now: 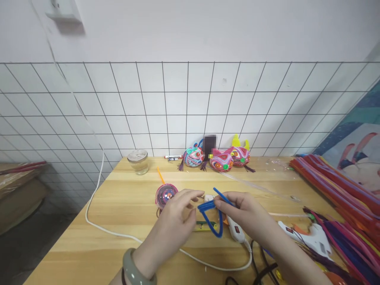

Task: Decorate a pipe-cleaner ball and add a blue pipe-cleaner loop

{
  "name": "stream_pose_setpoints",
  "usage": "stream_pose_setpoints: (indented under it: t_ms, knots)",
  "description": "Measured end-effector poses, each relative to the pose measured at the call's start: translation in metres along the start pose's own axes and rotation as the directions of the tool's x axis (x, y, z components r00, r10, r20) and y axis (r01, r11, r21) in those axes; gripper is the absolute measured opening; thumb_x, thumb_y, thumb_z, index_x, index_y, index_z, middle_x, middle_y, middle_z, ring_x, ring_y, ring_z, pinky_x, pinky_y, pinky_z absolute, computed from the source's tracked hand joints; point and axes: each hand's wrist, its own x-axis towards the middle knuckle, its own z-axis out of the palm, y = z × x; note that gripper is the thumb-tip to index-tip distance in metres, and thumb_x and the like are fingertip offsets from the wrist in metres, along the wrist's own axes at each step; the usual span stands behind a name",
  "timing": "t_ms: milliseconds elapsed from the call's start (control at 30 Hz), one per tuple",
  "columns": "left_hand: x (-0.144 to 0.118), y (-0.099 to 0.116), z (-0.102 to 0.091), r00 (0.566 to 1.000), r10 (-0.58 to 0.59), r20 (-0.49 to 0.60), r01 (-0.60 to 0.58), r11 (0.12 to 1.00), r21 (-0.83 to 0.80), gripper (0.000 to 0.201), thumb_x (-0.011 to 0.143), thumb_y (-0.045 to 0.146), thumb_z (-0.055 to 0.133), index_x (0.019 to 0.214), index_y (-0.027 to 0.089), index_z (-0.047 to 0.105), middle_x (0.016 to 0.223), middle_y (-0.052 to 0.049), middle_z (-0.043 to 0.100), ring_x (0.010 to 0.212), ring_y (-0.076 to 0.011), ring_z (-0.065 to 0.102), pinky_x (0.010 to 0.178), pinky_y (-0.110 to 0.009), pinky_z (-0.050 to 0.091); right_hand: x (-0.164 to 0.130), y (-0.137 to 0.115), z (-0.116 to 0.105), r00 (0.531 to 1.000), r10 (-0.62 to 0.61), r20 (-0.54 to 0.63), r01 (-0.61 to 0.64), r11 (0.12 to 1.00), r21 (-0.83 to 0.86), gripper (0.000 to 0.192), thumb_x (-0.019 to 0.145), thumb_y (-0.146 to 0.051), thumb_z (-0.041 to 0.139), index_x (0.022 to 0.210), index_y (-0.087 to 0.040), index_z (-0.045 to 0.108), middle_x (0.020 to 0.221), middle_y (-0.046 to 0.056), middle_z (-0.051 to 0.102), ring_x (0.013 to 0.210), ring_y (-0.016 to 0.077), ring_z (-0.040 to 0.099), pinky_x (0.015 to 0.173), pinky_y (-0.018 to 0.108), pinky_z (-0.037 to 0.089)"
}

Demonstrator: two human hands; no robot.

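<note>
At the far left, a white cord (102,162) hangs down and curves onto the wooden tabletop (89,233), passing behind the left forearm. A lidded glass (138,163) stands near the back edge. The left wrist wears a bangle (133,269) (pale green, with a dark band just beside it). Beyond the left hand (179,215) lies a round disc (165,196), an orange stick (160,175) jutting out behind it, and farther back a pen (173,157) near the wall. The left grip is loosely open, thumb and fingers apart around one end of a blue stem (207,206); whether they touch it, I cannot tell.

The stem is held up in front of the person, above the tabletop, bent into a triangular loop with one straight end sticking up. Behind it, near the wall, sit three patterned toys (222,161), with a dark upright patch (210,145) among them. The right hand (242,208) has its grip closed on the stem, pinching it between thumb and finger. Below is a white power strip (236,232), joined to the cord. Right of the right forearm lie a glue gun (317,239) and bundles of coloured stems (329,190).
</note>
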Motion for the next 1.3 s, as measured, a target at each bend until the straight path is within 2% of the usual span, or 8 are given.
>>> stream_pose_setpoints:
  t_ms: [100,200,300,367,433,533,933,1300]
  knots:
    - [-0.002,0.004,0.001,0.968,0.251,0.005,-0.240,0.919,0.312,0.039,0.076,0.006,0.046,0.106,0.026,0.060,0.108,-0.007,0.059,0.102,-0.0209,0.051,0.090,-0.036,0.037,0.000,0.002,0.000,0.999,0.047,0.012,-0.048,0.994,0.095,0.034,0.077,-0.047,0.052,0.064,-0.016,0.057,0.051,-0.005,0.041,0.042,0.0065,0.031,0.038,0.018,0.026]
    - [-0.003,0.005,0.001,0.948,0.317,0.013,-0.298,0.875,0.382,0.029,0.081,0.010,0.044,0.095,0.023,0.065,0.098,-0.009,0.062,0.092,-0.0197,0.055,0.082,-0.033,0.041,0.000,0.001,-0.001,0.997,0.057,0.053,-0.064,0.990,0.130,0.035,0.077,-0.045,0.053,0.059,-0.016,0.056,0.048,-0.006,0.038,0.041,0.0058,0.027,0.037,0.018,0.022]
    - [-0.001,0.002,0.001,0.975,0.209,-0.079,-0.183,0.950,0.255,0.019,0.081,0.017,0.049,0.088,0.021,0.067,0.086,-0.008,0.066,0.081,-0.0183,0.058,0.074,-0.030,0.045,-0.002,0.000,-0.002,0.996,0.065,0.055,-0.071,0.990,0.123,0.040,0.080,-0.046,0.048,0.055,-0.016,0.054,0.042,-0.008,0.031,0.039,0.0058,0.023,0.037,0.019,0.017]
    - [0.001,-0.001,0.002,0.988,0.004,-0.152,0.005,0.998,0.059,0.013,0.078,0.023,0.055,0.083,0.019,0.067,0.077,-0.006,0.067,0.073,-0.0176,0.060,0.067,-0.029,0.047,-0.003,0.000,-0.002,0.998,0.051,0.044,-0.056,0.991,0.125,0.040,0.081,-0.047,0.046,0.058,-0.016,0.054,0.043,-0.008,0.031,0.038,0.0058,0.023,0.037,0.019,0.017]
    - [0.004,-0.003,0.003,0.967,-0.222,-0.127,0.197,0.963,-0.186,0.012,0.073,0.027,0.061,0.078,0.017,0.066,0.067,-0.004,0.066,0.063,-0.0162,0.060,0.061,-0.028,0.048,-0.004,-0.002,-0.001,0.998,0.019,0.054,-0.026,0.989,0.143,0.034,0.080,-0.046,0.049,0.065,-0.016,0.056,0.050,-0.007,0.038,0.040,0.0058,0.026,0.037,0.018,0.019]
    - [0.008,-0.003,0.004,0.932,-0.362,0.004,0.329,0.842,-0.429,0.019,0.066,0.030,0.068,0.074,0.013,0.066,0.058,-0.003,0.065,0.054,-0.0139,0.059,0.056,-0.027,0.049,-0.004,-0.005,0.001,0.995,-0.024,0.101,0.006,0.985,0.170,0.023,0.078,-0.040,0.054,0.079,-0.018,0.060,0.060,-0.005,0.045,0.043,0.0059,0.028,0.037,0.018,0.022]
    - [0.006,0.000,0.001,0.906,-0.393,0.156,0.402,0.686,-0.606,0.025,0.073,0.035,0.063,0.080,0.011,0.066,0.066,-0.006,0.067,0.060,-0.0136,0.061,0.060,-0.026,0.050,0.001,0.001,0.002,0.998,0.053,0.021,-0.054,0.998,0.045,0.027,0.076,-0.038,0.052,0.060,-0.016,0.054,0.045,-0.008,0.035,0.038,0.0055,0.028,0.036,0.018,0.024]
    - [0.007,-0.001,0.002,0.925,-0.338,0.172,0.376,0.763,-0.525,0.017,0.068,0.028,0.068,0.074,0.012,0.066,0.059,-0.003,0.064,0.053,-0.0105,0.058,0.054,-0.022,0.047,0.005,0.006,0.006,0.993,-0.092,0.078,0.078,0.983,0.165,0.020,0.075,-0.035,0.057,0.070,-0.016,0.061,0.070,0.001,0.061,0.068,0.0154,0.054,0.065,0.025,0.042]
